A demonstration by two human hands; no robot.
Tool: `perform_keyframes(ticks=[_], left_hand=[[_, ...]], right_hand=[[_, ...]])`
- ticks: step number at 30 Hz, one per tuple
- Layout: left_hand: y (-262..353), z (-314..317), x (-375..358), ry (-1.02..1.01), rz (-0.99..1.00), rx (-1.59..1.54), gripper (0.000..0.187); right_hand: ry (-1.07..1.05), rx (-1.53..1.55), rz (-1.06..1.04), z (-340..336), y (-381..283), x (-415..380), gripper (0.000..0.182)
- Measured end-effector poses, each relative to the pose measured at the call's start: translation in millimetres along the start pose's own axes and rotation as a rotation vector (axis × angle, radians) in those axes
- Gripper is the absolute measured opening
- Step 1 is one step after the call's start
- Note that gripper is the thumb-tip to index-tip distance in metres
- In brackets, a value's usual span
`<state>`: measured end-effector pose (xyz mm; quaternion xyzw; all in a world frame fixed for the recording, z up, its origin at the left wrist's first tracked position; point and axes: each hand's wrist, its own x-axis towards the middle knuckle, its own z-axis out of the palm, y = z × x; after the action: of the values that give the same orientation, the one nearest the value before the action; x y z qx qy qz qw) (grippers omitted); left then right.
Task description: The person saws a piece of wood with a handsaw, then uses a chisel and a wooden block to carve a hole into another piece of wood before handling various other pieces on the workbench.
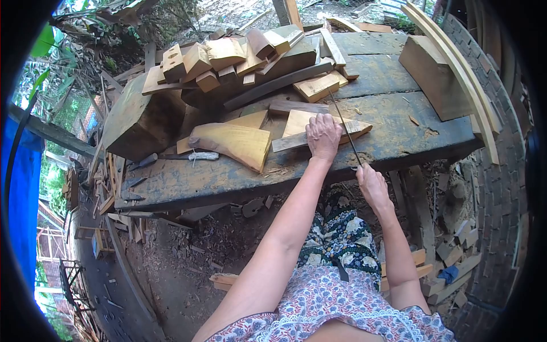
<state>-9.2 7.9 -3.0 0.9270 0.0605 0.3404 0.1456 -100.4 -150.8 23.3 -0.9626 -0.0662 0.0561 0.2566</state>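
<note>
My left hand (323,135) presses down with curled fingers on a pale wooden piece (297,122) and a narrow grey-edged wood strip (288,142) near the bench's front edge. The strip's pointed end sticks out to the right of the hand. My right hand (374,185) is closed round the handle of a hand saw (345,126), its long thin blade seen almost edge-on. The blade points away from me and crosses over the wood just right of my left hand. A curved yellowish board (233,143) lies to the left.
The worn wooden workbench (387,108) carries a pile of offcuts (228,57) on a thick beam, and a large block (433,74) at right with long curved strips (456,62) beside it. A chisel-like tool (145,161) and a cloth-wrapped item (203,155) lie left. Scraps litter the ground.
</note>
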Motion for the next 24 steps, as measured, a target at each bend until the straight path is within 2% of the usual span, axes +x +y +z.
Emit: perform_keyframes(ticks=[12,18,24], left_hand=[[2.1,2.5,2.0,0.006,-0.045,0.048,0.013],[2.5,1.5,2.1,0.0,-0.043,0.047,0.013],[2.2,3.5,1.9,0.007,-0.035,0.046,0.013]], right_hand=[[0.011,-0.06,-0.01,-7.7,-16.5,23.8,0.03],[0.05,-0.044,-0.02,-7.3,8.3,-24.5,0.028],[-0.041,-0.042,0.054,-13.6,19.9,-47.6,0.026]])
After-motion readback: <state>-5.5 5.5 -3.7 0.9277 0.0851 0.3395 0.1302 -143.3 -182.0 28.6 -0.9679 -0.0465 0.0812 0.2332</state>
